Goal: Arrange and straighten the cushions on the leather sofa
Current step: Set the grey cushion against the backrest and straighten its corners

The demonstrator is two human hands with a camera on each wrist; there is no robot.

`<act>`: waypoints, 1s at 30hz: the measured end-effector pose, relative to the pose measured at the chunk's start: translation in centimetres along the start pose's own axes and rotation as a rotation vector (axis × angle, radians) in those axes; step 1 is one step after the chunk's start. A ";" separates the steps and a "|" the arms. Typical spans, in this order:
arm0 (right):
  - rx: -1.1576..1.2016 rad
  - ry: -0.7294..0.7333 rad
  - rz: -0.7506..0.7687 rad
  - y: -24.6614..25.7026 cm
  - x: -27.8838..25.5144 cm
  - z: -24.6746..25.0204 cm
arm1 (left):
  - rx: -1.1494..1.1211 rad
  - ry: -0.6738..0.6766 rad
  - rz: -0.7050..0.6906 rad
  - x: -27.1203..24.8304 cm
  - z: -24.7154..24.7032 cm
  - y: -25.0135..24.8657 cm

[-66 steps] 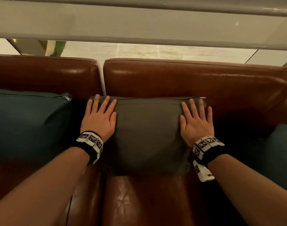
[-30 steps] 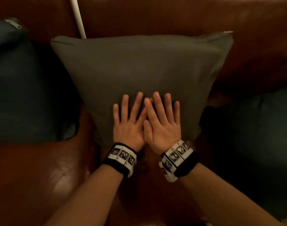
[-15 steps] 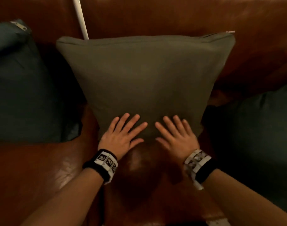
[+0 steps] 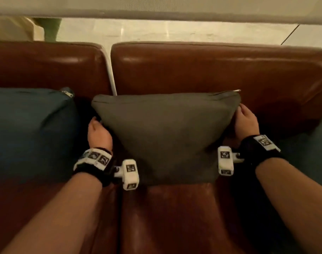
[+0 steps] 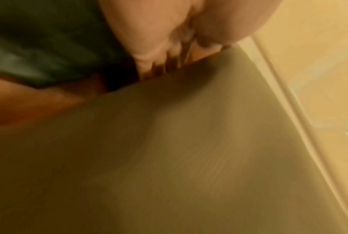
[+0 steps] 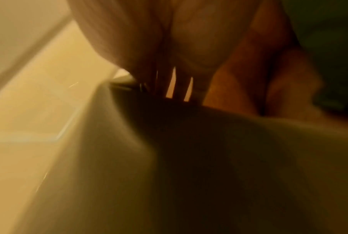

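Note:
A grey-green cushion (image 4: 165,136) stands upright against the brown leather sofa's backrest (image 4: 193,70), over the gap between two seats. My left hand (image 4: 98,132) holds its left edge and my right hand (image 4: 245,121) holds its upper right corner near the zip. On each side the fingers reach behind the cushion and the thumb lies toward the front. In the blurred left wrist view, my left hand's fingers (image 5: 159,63) slip behind the cushion (image 5: 169,158). Likewise the right wrist view has my right hand's fingers (image 6: 181,71) behind the cushion (image 6: 209,174).
A dark teal cushion (image 4: 28,129) leans on the backrest just left of my left hand. Another teal cushion (image 4: 314,154) sits at the far right. A white post (image 4: 110,74) runs between the two backrests. Bare leather seat (image 4: 175,217) lies in front; pale floor shows behind the sofa.
Both hands left the cushion's lower front, where they lay flat, and moved apart to take hold of its left and right sides. The head view lifted to show the backrest.

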State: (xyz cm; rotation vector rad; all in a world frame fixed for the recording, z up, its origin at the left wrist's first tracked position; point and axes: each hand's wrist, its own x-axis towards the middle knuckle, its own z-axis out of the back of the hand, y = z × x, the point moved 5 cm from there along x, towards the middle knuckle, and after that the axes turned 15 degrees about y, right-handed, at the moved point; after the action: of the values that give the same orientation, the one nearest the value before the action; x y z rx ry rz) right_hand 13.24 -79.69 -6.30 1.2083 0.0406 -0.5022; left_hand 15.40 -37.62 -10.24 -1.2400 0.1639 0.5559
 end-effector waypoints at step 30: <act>-0.030 -0.041 -0.316 2.5 3.6 6.9 | 0.130 -0.057 0.042 1.4 2.4 -8.5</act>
State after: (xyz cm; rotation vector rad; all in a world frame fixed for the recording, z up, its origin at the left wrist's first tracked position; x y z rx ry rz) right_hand 15.84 -86.49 -2.58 1.1670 0.2059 -0.7994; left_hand 20.30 -36.72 -2.81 -1.0953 0.1755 0.6076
